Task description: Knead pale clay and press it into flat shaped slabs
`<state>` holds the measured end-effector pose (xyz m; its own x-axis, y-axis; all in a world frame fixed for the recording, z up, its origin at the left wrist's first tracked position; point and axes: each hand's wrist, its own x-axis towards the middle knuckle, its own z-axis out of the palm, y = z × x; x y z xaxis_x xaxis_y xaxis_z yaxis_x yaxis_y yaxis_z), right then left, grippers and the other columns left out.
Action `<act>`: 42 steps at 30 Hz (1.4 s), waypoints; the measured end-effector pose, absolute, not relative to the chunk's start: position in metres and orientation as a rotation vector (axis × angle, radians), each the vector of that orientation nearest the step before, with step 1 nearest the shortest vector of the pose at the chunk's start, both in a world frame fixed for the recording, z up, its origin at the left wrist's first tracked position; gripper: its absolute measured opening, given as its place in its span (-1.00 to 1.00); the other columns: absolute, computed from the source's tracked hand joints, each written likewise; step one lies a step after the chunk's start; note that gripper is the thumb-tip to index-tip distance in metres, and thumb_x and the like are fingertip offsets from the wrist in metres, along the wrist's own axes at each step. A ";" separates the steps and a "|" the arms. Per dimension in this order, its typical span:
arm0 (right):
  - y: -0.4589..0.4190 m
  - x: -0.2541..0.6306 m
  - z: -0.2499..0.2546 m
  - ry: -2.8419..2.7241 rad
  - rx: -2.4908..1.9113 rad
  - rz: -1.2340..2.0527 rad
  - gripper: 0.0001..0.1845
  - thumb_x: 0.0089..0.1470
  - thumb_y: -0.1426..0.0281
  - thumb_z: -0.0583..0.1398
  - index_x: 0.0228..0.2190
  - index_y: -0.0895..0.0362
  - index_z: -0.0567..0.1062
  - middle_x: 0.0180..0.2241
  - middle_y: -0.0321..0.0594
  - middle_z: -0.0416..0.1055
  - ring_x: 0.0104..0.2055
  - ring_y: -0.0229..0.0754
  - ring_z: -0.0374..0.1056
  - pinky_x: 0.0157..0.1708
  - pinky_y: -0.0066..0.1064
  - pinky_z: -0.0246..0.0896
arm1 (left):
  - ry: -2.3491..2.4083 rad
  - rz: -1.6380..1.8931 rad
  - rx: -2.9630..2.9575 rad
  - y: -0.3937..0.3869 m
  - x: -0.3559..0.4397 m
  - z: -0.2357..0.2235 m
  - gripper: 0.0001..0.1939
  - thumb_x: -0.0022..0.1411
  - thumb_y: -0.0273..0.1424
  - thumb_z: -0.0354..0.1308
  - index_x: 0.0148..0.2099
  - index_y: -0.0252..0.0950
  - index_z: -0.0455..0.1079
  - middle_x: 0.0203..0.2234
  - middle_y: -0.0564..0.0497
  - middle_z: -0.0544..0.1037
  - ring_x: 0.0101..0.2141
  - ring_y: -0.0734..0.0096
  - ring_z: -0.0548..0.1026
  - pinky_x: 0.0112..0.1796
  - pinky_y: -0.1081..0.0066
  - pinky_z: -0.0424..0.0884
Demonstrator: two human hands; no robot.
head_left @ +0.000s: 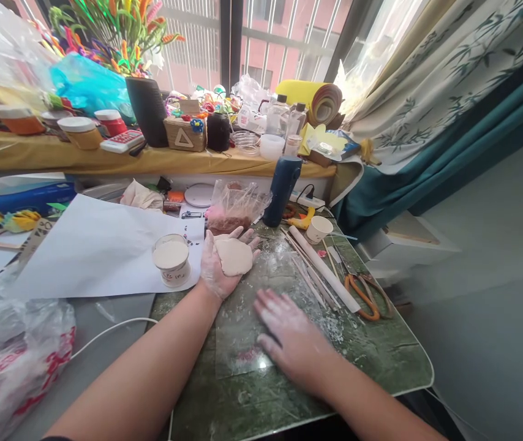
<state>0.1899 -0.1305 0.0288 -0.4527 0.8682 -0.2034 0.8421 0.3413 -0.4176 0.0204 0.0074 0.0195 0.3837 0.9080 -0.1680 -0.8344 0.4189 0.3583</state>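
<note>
My left hand (218,269) lies palm up over the green marble tabletop (372,355), fingers spread, with a flat round of pale dough (234,255) resting on the palm. My right hand (289,334), dusted with flour, lies flat with its fingers stretched out on a clear sheet (236,340) on the tabletop, and holds nothing. A paper cup of white flour (171,259) stands just left of my left hand. A white rolling stick (323,267) and several thin sticks lie to the right.
A plastic bag with pink dough (235,209), a dark blue bottle (282,190), a small paper cup (319,229) and orange-handled scissors (363,294) are beyond and to the right. White paper (96,245) covers the left. A cluttered shelf (105,160) runs behind. Table edge at right.
</note>
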 end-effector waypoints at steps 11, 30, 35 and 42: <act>-0.138 0.193 0.021 -2.707 -1.309 0.763 -0.25 0.34 0.14 0.04 0.41 0.09 -0.05 0.46 -0.21 -0.20 0.50 -0.07 -0.33 0.45 -0.07 -0.40 | 0.357 1.126 0.206 0.007 0.019 0.018 -0.29 0.28 0.18 -0.05 0.10 -0.32 0.45 0.12 -0.32 0.49 0.17 -0.17 0.42 0.04 -0.10 0.44; -0.142 0.246 0.004 -2.359 -2.056 0.435 -0.11 0.32 -0.02 -0.05 0.42 0.27 -0.16 0.47 0.00 -0.40 0.50 0.06 -0.45 0.42 0.05 -0.28 | 0.399 1.109 0.217 0.009 0.025 0.014 -0.28 0.27 0.20 -0.05 0.05 -0.34 0.46 0.12 -0.35 0.49 0.15 -0.22 0.43 0.02 -0.07 0.46; -0.102 0.211 0.001 -2.262 -2.077 0.432 -0.01 0.29 -0.07 -0.04 0.39 0.43 -0.10 0.46 0.13 -0.38 0.50 0.11 -0.47 0.43 -0.02 -0.37 | 0.411 1.111 0.260 0.007 0.025 0.018 -0.28 0.29 0.19 -0.08 0.05 -0.34 0.45 0.12 -0.34 0.48 0.15 -0.19 0.45 0.01 -0.05 0.47; -0.117 0.178 0.018 -2.575 -1.572 0.594 -0.01 0.27 -0.09 0.01 0.40 0.35 -0.10 0.46 0.05 -0.34 0.50 0.04 -0.44 0.44 -0.08 -0.46 | 0.421 1.106 0.269 0.009 0.023 0.018 -0.28 0.29 0.19 -0.08 0.04 -0.36 0.46 0.10 -0.36 0.49 0.13 -0.19 0.46 0.00 -0.07 0.48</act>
<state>0.1782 -0.1168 0.0176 -0.4754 0.8684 -0.1411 0.8424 0.4032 -0.3574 0.0234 0.0095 0.0179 0.3812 0.9040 -0.1936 -0.8038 0.4276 0.4136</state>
